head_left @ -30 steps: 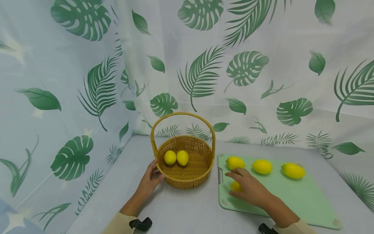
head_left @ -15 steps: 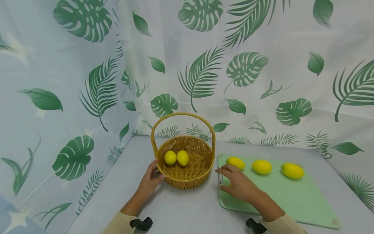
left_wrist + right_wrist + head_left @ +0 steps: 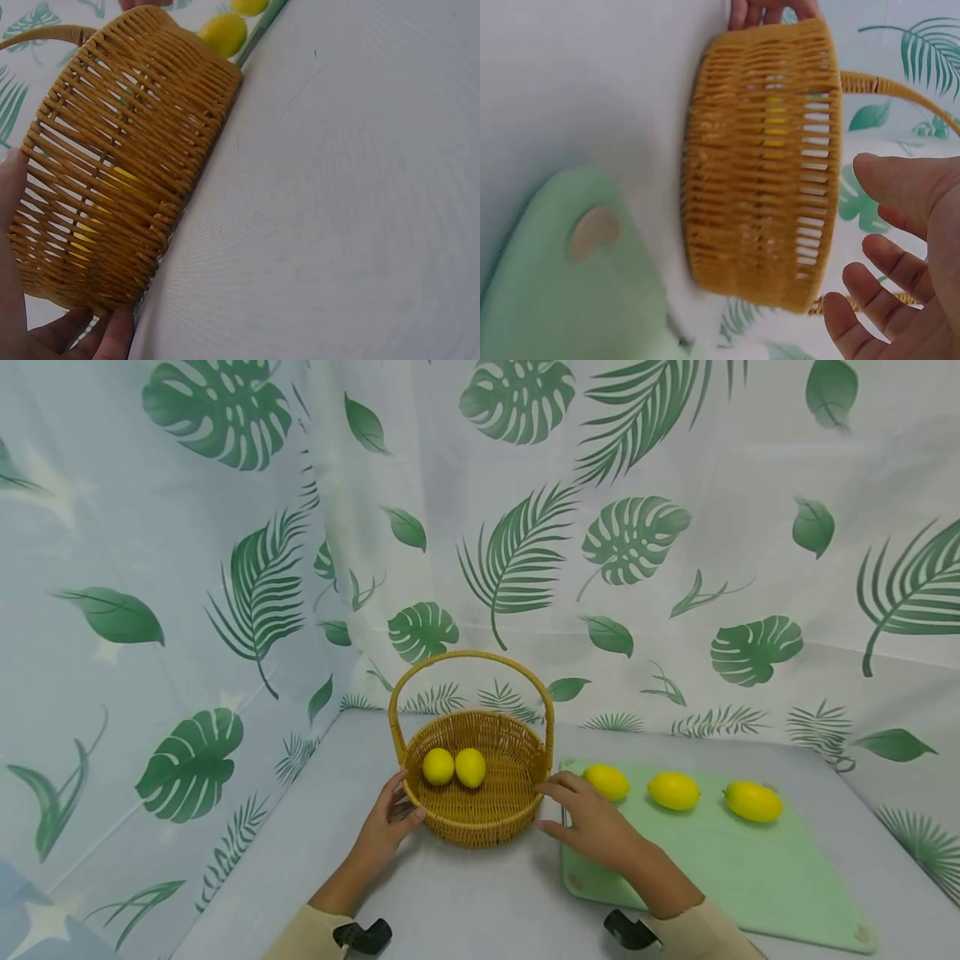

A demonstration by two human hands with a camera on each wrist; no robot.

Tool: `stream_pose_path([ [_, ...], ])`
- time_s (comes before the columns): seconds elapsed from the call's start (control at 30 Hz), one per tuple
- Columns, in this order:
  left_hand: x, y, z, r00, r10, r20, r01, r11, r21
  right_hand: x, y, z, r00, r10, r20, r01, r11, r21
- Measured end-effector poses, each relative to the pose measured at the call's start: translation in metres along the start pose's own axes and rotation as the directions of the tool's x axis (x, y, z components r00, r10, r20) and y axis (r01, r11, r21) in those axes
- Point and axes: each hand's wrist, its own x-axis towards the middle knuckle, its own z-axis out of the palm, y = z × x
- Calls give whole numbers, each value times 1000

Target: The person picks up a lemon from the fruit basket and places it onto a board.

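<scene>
The wicker basket (image 3: 480,835) stands upright with its arched handle raised; two lemons (image 3: 470,767) lie inside on the left. My left hand (image 3: 381,828) holds the basket's left side, thumb and fingers spread round its curve; in the left wrist view its fingers (image 3: 116,334) lie against the woven wall. My right hand (image 3: 600,827) reaches to the basket's right side, fingertips near the rim. In the right wrist view the right hand (image 3: 907,277) has loosely bent, spread fingers and shows nothing between them.
A light green cutting board (image 3: 720,860) lies to the right, partly under my right hand and forearm. Three lemons (image 3: 673,791) sit in a row along its far side. Behind rises a white leaf-print curtain (image 3: 525,610).
My right hand has moved left, from over the board to the basket's right side. A lemon seen at that hand one second ago no longer shows. My left hand has stayed put.
</scene>
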Motion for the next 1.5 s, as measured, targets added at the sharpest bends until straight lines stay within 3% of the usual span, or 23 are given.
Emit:
stream_pose_path([
  [0.3, 0, -2, -2, 1000, 11, 4, -11, 1000, -4, 25, -15, 7, 996, -88, -8, 88, 996, 33],
  [0.53, 0, -3, 0, 999, -38, 2, 38, 999, -18, 41, -18, 17, 994, -109, 32, 106, 992, 74],
  [0.7, -1, 0, 1, 999, -40, 7, 40, 999, -16, 50, -22, 19, 993, -106, 46, 102, 991, 82],
  [0.83, -7, 22, -1, 999, -36, 28, 36, 999, -15, 58, -23, 22, 993, -91, 71, 86, 993, 78],
  [0.93, -10, 30, -2, 999, -39, 32, 40, 999, -23, 65, -25, 24, 992, -81, 93, 72, 993, 94],
  [1.5, -12, 30, -3, 998, -52, 40, 53, 998, -37, 94, -44, 22, 988, -47, 144, 34, 995, 91],
])
